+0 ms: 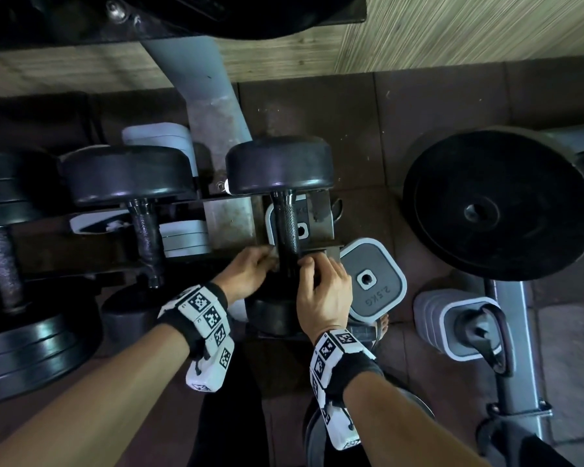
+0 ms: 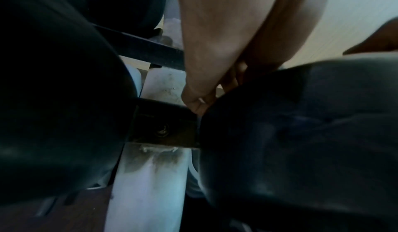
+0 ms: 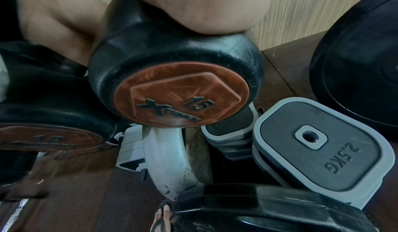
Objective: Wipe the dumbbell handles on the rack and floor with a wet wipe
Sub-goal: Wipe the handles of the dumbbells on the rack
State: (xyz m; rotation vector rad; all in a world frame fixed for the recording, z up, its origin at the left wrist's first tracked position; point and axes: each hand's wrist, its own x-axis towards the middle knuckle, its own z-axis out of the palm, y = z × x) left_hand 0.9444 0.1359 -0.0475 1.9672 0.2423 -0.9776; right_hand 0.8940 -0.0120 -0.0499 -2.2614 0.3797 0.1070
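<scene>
- Fingers [image 1: 309,264] of right hand [image 1: 324,291] curl onto dumbbell handle [image 1: 285,227], near end.
- Left hand [image 1: 246,273] opposite, fingers bunched around wet wipe [image 1: 273,261] against the handle.

Both bare forearms wear black wristbands [image 1: 196,326] carrying white blocks printed with black square codes; trousers [image 1: 230,416] seem dark.

A grey 2.5KG plate [image 1: 373,281] leans on stacked plates beside a large black weight plate [image 1: 499,205] on dark rubber floor tiles [image 1: 418,106].
</scene>
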